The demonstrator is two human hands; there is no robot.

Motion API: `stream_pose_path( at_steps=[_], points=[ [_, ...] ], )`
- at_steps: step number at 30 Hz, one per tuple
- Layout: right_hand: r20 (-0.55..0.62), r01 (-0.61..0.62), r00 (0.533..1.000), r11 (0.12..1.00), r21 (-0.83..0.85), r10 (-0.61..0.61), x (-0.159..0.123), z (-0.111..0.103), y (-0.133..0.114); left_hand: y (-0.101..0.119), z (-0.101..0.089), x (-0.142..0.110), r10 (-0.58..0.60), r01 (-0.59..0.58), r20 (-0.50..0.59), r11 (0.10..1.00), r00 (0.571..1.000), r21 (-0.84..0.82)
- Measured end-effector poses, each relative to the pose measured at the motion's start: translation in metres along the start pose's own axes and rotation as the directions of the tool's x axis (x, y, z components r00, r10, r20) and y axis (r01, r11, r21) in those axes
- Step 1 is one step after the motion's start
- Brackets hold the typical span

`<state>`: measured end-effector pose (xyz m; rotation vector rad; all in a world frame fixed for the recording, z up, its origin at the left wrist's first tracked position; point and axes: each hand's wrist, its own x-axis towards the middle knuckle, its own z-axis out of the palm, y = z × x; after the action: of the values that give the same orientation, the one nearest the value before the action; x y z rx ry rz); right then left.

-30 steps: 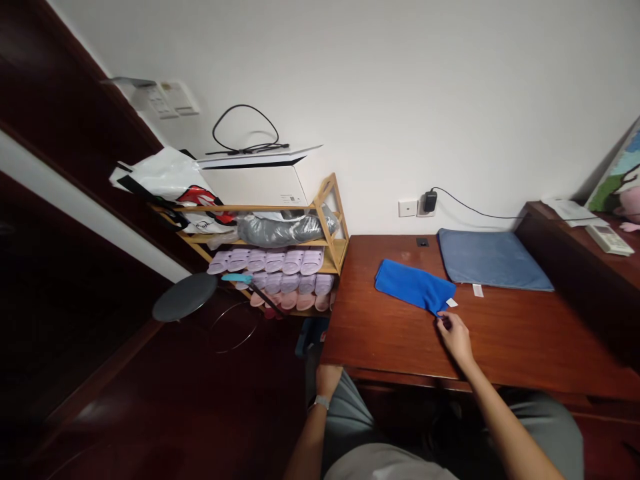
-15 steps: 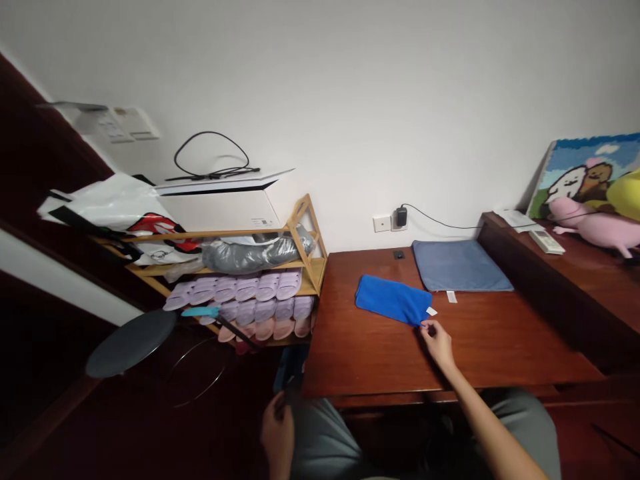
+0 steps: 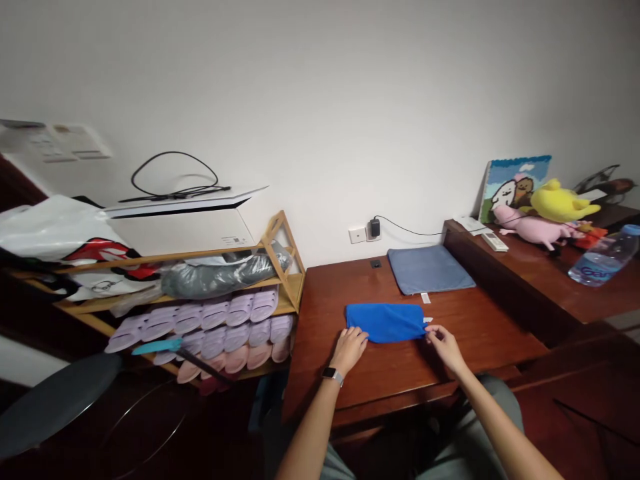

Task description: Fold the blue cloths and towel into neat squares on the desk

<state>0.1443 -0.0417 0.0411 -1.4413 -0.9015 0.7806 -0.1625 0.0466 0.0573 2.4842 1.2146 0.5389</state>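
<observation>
From my head, I see the blue cloth point(image 3: 385, 323) lying on the bench point(image 3: 400, 373). My right hand point(image 3: 444, 345) pinches a tip at its right end, and my fingers hide that bit. My left hand point(image 3: 351, 348) is on its near left corner; I can't tell if it grips. The white bag point(image 3: 55, 225) and stool point(image 3: 60, 400) are cut off at the side. On the rack point(image 3: 294, 288), a clear bag point(image 3: 215, 273) has something grey in it. I can't see inside the box point(image 3: 175, 233).
</observation>
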Motion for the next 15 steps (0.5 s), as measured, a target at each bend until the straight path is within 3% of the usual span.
stream_pose_path(
  at_steps=[4, 8, 12, 15],
  points=[
    [-0.074, -0.02, 0.997, 0.983, 0.18, 0.034, 0.002, 0.01, -0.008, 0.013, 0.004, -0.028, -0.074, 0.072, -0.019, 0.99, 0.997, -0.12],
    [-0.017, -0.059, 0.998, 0.955, 0.29, 0.067, 0.002, 0.021, -0.019, 0.013, 0.004, -0.049, -0.168, 0.163, 0.01, 0.94, 0.986, -0.301],
    [-0.035, -0.029, 0.999, 0.964, 0.264, 0.039, 0.001, 0.025, -0.024, -0.001, 0.002, -0.05, -0.301, 0.23, -0.049, 0.816, 0.952, -0.531],
    [-0.108, 0.037, 0.994, 0.983, 0.179, -0.017, 0.004, 0.021, -0.023, -0.018, -0.004, -0.041, -0.451, 0.268, -0.098, 0.677, 0.887, -0.686]
  ],
)
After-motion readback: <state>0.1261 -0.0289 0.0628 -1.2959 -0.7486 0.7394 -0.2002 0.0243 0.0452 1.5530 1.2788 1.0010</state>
